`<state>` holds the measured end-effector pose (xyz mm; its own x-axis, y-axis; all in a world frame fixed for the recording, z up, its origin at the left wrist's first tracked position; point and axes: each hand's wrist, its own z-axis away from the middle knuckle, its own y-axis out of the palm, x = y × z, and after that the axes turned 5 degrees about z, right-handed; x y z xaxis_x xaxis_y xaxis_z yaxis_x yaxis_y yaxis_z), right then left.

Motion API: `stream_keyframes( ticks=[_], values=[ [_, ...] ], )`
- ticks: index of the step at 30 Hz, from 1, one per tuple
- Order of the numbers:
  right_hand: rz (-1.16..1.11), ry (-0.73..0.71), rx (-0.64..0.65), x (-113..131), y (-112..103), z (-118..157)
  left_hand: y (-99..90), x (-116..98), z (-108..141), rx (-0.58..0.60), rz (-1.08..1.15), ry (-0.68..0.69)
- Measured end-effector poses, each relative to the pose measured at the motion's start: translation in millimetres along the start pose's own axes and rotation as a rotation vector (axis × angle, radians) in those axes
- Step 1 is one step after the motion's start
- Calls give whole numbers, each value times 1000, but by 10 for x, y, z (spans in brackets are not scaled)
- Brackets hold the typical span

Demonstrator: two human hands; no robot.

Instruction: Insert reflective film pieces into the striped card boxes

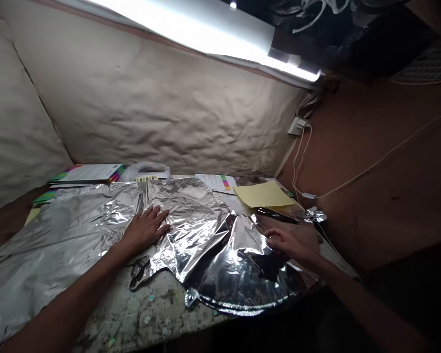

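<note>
Two bare hands worked over a wide, creased sheet of aluminium foil [191, 215] that lay across a speckled stone table [139, 314], its near edge curling up off the surface and its right part doubled over into a dark, mirror-like fold. The left hand [147, 228] lay flat on the foil with its fingers spread apart, bearing down through the whole palm and clamped on nothing; that open, even contact suited thin foil, which dents under a single fingertip. The right hand [290, 242] sat near the far right of the sheet, its fingers loosely curved over the fold; whether that grip pinched the foil or only hovered could not be told. Just beyond it lay a black pen [277, 214] beside a yellow paper sheet [262, 194], with a crumpled foil scrap [315, 214] at the table's edge. Further back stood a stack of notebooks with coloured edges [86, 174] and a white plastic bag [147, 170], against a brown-paper-covered wall [169, 113].
</note>
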<state>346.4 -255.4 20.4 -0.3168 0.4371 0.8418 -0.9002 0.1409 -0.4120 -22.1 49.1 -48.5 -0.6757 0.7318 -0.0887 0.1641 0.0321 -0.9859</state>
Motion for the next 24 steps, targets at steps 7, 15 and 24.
stream_keyframes(
  ticks=[7,15,24],
  values=[
    [-162,-142,160,413,-92,-60,-33,-80,25,-14,38,-19],
    [-528,-220,311,1626,417,-1600,-74,-126,86,-74,101,-17],
    [-332,-113,297,1898,1548,-2974,-81,-103,105,-200,254,60]
  ],
)
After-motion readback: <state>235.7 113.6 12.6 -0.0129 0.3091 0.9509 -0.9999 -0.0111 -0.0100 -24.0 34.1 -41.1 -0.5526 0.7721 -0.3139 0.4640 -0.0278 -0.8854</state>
